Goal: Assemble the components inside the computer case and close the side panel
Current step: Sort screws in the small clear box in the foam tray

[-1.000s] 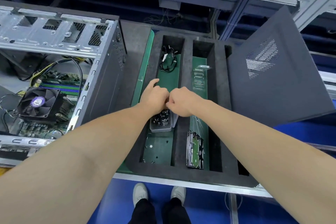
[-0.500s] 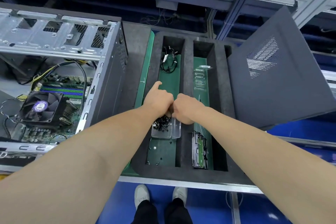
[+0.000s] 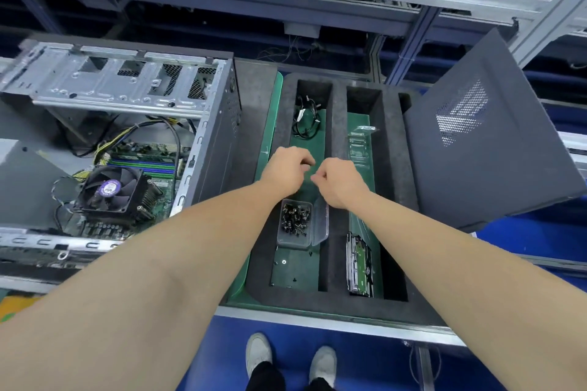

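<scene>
Left hand [image 3: 287,171] and right hand [image 3: 340,182] hover almost touching over the foam tray [image 3: 336,143], just past the clear screw box [image 3: 293,225], whose lid [image 3: 320,222] is flipped open. Fingers on both are curled in with the tips pinched, but honestly I cannot tell if anything sits between them, it's too tiny to see. Computer case [image 3: 127,136] lies open toward the left edge of the worktop [image 3: 317,320], side panel [image 3: 486,152] leans up at the right edge, and a hard drive [image 3: 359,263] stands on edge in the next slot near the front edge. My guess is this is the screw-grabbing step. Tip: take only what the next part needs, park them in one palm, and keep the pinch over the tray so a dropped one lands in foam, not inside the case.
</scene>
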The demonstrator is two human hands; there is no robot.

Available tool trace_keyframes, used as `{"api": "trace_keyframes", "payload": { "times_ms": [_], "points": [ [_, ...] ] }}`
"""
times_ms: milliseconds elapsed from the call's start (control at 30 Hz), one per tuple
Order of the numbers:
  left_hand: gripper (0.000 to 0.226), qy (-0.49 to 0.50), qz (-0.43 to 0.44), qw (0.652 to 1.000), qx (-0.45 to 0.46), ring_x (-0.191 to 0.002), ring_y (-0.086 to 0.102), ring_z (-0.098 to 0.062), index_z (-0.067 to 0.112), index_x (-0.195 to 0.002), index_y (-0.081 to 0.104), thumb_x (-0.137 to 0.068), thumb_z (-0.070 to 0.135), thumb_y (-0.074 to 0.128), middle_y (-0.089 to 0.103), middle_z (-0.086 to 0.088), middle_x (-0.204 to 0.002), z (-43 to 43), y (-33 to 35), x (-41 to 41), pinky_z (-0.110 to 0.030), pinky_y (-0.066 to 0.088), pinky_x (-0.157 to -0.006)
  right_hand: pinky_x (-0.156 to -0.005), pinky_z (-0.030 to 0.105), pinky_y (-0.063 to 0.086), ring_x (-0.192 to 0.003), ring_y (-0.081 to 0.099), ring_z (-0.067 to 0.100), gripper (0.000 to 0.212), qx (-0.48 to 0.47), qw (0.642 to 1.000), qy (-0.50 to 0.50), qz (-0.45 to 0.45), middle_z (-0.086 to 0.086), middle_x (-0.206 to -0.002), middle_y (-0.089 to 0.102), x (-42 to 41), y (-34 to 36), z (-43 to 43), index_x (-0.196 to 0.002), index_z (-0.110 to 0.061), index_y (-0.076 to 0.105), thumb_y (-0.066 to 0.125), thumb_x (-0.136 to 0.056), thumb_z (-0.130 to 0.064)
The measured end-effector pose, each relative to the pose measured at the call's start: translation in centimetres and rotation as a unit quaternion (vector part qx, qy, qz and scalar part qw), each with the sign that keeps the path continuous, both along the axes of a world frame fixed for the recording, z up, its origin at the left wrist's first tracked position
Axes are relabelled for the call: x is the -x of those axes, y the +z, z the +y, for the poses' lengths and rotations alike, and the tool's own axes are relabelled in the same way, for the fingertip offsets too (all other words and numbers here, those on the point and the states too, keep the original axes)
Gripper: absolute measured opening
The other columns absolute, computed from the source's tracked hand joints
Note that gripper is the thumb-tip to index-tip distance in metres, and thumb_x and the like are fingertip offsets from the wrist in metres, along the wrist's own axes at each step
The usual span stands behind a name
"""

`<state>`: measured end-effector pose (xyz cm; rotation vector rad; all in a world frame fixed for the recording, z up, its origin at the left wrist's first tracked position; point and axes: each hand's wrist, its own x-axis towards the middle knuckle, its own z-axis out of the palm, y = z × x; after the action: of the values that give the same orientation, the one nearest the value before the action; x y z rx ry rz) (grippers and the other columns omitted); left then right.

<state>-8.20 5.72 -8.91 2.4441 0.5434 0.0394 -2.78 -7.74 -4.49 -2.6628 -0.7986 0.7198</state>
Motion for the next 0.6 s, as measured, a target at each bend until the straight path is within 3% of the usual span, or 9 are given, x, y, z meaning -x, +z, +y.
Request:
{"api": "trace_keyframes", "payload": {
  "times_ms": [67,167,267,367,500,600],
  "points": [
    [0.015,0.129,-0.056,0.984,0.109,-0.096,0.070,-0.017,0.016,-0.103,0.076,-0.099,0.015,0.062,0.076,-0.001,-0.104,-0.3,1.1,0.5,-0.032,0.054,-0.094,-0.077,0.042,0.057,-0.082,0.068,0.033,0.039,-0.106,0.987,-0.102,0.066,0.012,-0.086,0.066,0.1,0.3,0.4,-0.073,-0.008,0.063,0.059,-0.107,-0.026],
    [0.012,0.240,-0.100,0.901,0.348,-0.085,0.076,-0.020,0.012,-0.100,0.076,-0.098,0.016,0.066,0.078,-0.008,-0.095,-0.6,3.1,2.2,-0.034,0.062,-0.085,-0.065,0.037,0.055,-0.069,0.063,0.022,0.022,-0.290,0.890,-0.269,0.227,0.012,-0.091,0.071,0.7,1.4,1.3,-0.089,-0.006,0.069,0.063,-0.105,-0.020],
    [0.009,0.266,-0.170,0.828,0.463,-0.085,0.074,-0.024,0.010,-0.102,0.076,-0.099,0.013,0.067,0.077,-0.011,-0.096,-1.0,5.9,4.3,-0.037,0.060,-0.091,-0.060,0.028,0.048,-0.061,0.058,0.016,0.020,-0.386,0.815,-0.291,0.320,0.009,-0.077,0.065,1.9,3.3,2.6,-0.091,-0.003,0.068,0.064,-0.105,-0.017],
    [0.020,0.287,-0.253,0.776,0.502,-0.081,0.066,-0.027,-0.001,-0.112,0.074,-0.098,0.012,0.069,0.072,-0.018,-0.095,-1.5,9.4,6.4,-0.034,0.059,-0.079,-0.062,0.025,0.051,-0.064,0.060,0.015,0.020,-0.439,0.788,-0.250,0.353,0.006,-0.077,0.066,4.0,5.9,4.0,-0.092,-0.004,0.070,0.064,-0.106,-0.018],
    [0.021,0.342,-0.340,0.717,0.504,-0.068,0.058,-0.021,-0.002,-0.113,0.071,-0.100,0.014,0.066,0.068,-0.011,-0.082,-1.2,14.4,10.2,-0.028,0.049,-0.059,-0.056,0.025,0.050,-0.064,0.062,0.015,0.021,-0.510,0.742,-0.174,0.399,0.008,-0.081,0.071,8.6,9.5,7.2,-0.102,0.001,0.077,0.065,-0.105,-0.016],
    [0.021,0.364,-0.393,0.692,0.483,-0.066,0.055,-0.016,0.004,-0.114,0.071,-0.103,0.019,0.063,0.067,-0.008,-0.084,0.4,17.6,14.8,-0.026,0.046,-0.059,-0.054,0.024,0.048,-0.060,0.060,0.012,0.023,-0.532,0.725,-0.112,0.423,0.007,-0.079,0.070,13.0,12.0,10.2,-0.106,0.004,0.077,0.068,-0.103,-0.017]
  ]
}}
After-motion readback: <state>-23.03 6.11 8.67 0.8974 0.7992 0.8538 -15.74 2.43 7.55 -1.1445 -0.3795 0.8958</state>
